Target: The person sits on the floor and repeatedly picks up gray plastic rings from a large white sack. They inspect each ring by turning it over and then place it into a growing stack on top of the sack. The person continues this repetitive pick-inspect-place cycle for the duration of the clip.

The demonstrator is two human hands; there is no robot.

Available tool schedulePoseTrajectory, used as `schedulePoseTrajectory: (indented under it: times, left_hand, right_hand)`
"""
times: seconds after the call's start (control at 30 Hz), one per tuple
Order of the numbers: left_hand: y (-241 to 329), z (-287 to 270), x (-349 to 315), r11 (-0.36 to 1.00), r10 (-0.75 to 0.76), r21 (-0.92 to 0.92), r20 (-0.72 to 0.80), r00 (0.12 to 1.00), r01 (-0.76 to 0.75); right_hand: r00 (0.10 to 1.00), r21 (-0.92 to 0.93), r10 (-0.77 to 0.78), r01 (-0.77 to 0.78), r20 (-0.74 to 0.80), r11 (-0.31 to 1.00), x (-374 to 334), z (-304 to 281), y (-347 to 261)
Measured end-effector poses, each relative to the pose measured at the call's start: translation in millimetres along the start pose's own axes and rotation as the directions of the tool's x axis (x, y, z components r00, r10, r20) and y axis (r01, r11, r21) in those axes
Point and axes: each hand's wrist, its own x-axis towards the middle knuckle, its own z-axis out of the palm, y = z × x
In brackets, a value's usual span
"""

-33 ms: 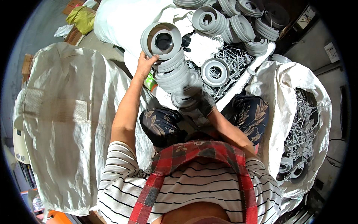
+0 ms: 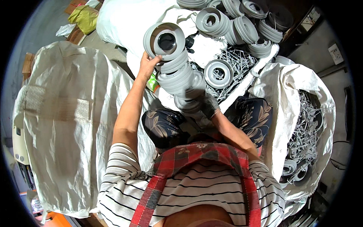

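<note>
A tall, leaning stack of grey plastic rings point(image 2: 174, 78) stands in front of me, made of flanged round pieces nested together. Its uppermost ring is wide with a dark round opening. My left hand point(image 2: 149, 65) is bare and closed on the left edge near the top, thumb over the rim. Low on the right side, my right hand point(image 2: 210, 106) wears a dark grey glove and grips the bottom rings; its fingers are partly hidden by them. Just right of the stack, a single grey ring point(image 2: 218, 74) lies on a heap of thin grey plastic pieces point(image 2: 242, 62).
More stacked grey rings point(image 2: 212, 21) lie at the far right. An open white sack point(image 2: 278, 113) on my right holds thin grey scraps and several rings. A large white woven sack point(image 2: 64, 151) fills the left side. A yellow bag point(image 2: 84, 19) sits at far left.
</note>
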Motion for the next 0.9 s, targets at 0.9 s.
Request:
schedulePoseTrajectory:
  times: [0.9]
  left_hand:
    - [340.5, -70.1, -243.3, -0.034, 0.982, 0.845, -0.071, -0.174, -0.533]
  right_hand:
    - [0.219, -0.009, 0.104, 0.462, 0.97, -0.887, -0.6, 389.4, -351.6]
